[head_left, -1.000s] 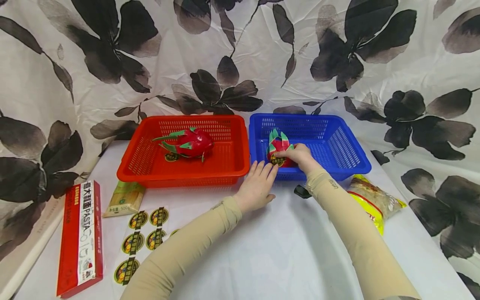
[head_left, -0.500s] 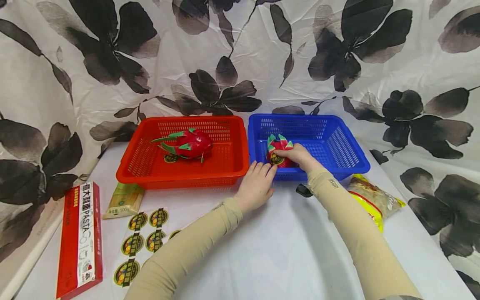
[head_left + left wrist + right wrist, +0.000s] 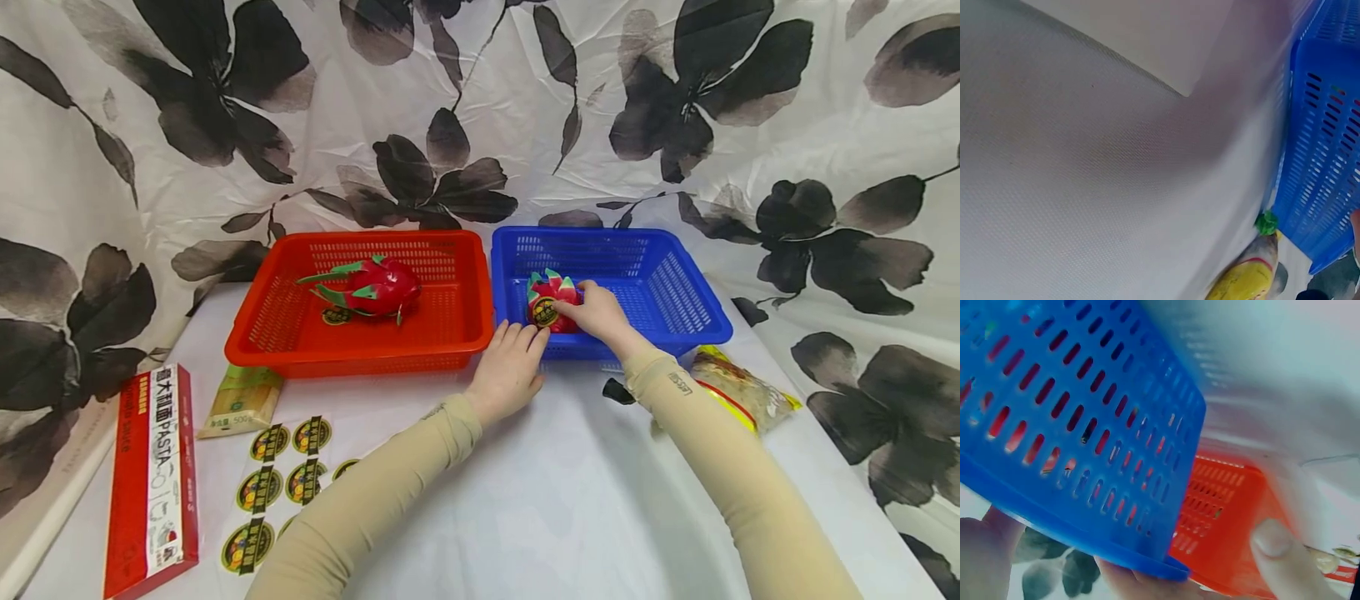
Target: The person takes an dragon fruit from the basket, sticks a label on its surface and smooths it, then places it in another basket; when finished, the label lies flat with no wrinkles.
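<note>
Right hand: a dragon fruit (image 3: 557, 289) is being gripped by the right hand (image 3: 602, 317), its thumb being pressed against the round black-and-gold sticker (image 3: 543, 312) on the skin (the other fingers are being mostly hidden).
Left hand: the left hand (image 3: 507, 371) is being held relaxed, its fingers being stretched out at the near rim of the blue basket (image 3: 678, 287); whether the fruit is also being touched cannot be told.
Fruit in hand: it is being held inside the blue basket, in the left part close to the near wall, with its green-tipped scales being turned toward the patterned cloth (image 3: 525, 83) at the back.
Red basket: the red basket (image 3: 360, 359) is being seen just beside the blue one; in it a second dragon fruit (image 3: 390, 287) is lying, its long green scales being pointed left.
Left side of table: a red and white pasta box (image 3: 150, 479) is being shown at the edge, with a pale packet (image 3: 243, 404) lying near the red basket's corner; rows of loose round stickers (image 3: 259, 489) are being partly covered by the left sleeve (image 3: 390, 483).
Right side of table: a yellow-trimmed bag (image 3: 750, 387) is being partly hidden by the right sleeve (image 3: 720, 454); beside that sleeve a small dark object (image 3: 618, 391) is lying, its kind not being made clear.
</note>
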Demonstrator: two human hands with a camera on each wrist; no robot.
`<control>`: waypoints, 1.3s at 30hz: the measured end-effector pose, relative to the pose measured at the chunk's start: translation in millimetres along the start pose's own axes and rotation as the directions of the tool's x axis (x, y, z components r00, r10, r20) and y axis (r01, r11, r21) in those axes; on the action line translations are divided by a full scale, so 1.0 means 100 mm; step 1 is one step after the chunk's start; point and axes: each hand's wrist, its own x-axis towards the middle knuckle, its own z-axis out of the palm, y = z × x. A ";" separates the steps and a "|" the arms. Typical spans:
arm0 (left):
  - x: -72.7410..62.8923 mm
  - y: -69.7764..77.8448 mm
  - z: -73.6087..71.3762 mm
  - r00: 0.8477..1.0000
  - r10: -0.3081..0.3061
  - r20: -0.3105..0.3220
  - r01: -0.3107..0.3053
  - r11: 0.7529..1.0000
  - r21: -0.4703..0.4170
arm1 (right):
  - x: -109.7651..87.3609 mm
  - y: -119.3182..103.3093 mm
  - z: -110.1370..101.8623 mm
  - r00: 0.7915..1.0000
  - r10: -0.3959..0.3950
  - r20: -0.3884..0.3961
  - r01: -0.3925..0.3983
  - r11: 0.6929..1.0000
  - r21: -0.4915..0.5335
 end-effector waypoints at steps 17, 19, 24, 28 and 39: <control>-0.04 -0.04 0.00 1.000 0.024 0.007 -0.024 0.998 -0.058 | -0.58 0.17 -0.09 0.935 -0.325 -0.141 0.300 0.938 -0.173; -0.04 -0.05 0.00 0.999 0.034 -0.003 -0.034 0.997 -0.065 | -0.64 0.18 -0.06 0.905 -0.393 -0.164 0.354 0.908 -0.225; -0.03 -0.06 -0.01 0.998 0.054 0.007 -0.053 0.993 -0.103 | -0.76 0.23 0.01 0.800 -0.566 -0.201 0.483 0.805 -0.345; -0.03 -0.07 -0.01 0.998 0.060 0.029 -0.056 0.990 -0.131 | -0.82 0.29 0.06 0.739 -0.641 -0.208 0.539 0.747 -0.388; -0.15 -0.06 -0.04 0.992 0.109 -0.058 -0.117 0.980 -0.159 | -0.97 0.44 0.17 0.655 -0.723 -0.220 0.594 0.672 -0.442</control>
